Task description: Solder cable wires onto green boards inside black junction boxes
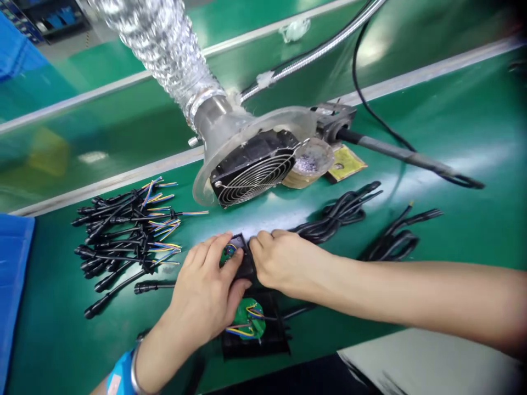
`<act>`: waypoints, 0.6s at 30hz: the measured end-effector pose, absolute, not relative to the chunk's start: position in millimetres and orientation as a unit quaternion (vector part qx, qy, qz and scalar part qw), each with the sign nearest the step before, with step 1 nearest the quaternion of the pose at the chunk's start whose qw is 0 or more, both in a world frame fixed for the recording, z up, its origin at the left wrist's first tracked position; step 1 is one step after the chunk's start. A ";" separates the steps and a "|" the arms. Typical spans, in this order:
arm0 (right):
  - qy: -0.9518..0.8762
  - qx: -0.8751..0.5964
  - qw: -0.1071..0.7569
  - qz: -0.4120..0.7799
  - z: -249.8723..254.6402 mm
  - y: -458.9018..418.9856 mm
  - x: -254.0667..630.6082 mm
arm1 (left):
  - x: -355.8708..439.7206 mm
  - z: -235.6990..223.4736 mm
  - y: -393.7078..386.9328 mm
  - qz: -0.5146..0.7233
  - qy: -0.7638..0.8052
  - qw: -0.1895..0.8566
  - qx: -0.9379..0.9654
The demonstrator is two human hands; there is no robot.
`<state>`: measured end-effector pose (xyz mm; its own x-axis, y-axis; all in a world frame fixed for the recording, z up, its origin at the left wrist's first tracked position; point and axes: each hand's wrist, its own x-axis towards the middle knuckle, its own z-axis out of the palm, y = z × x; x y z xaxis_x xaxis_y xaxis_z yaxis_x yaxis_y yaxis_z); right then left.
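My left hand [200, 282] grips a small black plastic housing [247, 265], its thumb and fingers closed around the left side. Part of a green circuit board with thin wires shows inside this housing. Against the housing's right side, my right hand [276, 258] is closed with curled fingers; what they pinch is hidden. Just below both hands lies a second black housing [274, 346], open, holding a green circuit board [252, 312] with blue, yellow and brown wires. A black cable [297, 311] runs out of its right side.
Short black cables [119, 233] with bared coloured wires are piled at left. Coiled black cables [333, 216] lie at right. A fume extractor fan [257, 170] hangs above, near a solder pot [309, 160], a yellow sponge [348, 163] and a soldering iron [403, 153]. A blue bin [14, 274] stands left.
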<state>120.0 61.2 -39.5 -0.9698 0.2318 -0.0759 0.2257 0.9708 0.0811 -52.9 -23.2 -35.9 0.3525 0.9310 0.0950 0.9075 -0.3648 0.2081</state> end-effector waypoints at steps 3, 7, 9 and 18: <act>0.993 0.109 0.013 0.036 -43.2 64.0 127.0 | -48.9 -34.5 -29.9 0.096 0.554 0.018 0.826; 0.988 0.148 -0.040 0.032 -48.6 70.5 141.1 | -45.5 -38.2 -35.3 0.073 0.517 -0.011 0.853; 0.979 0.182 -0.094 0.011 -52.0 72.9 146.5 | -45.0 -38.4 -34.4 0.050 0.513 -0.009 0.857; 0.964 0.170 -0.204 -0.025 -64.2 71.7 146.4 | -48.9 -35.1 -29.1 0.036 0.515 0.022 0.856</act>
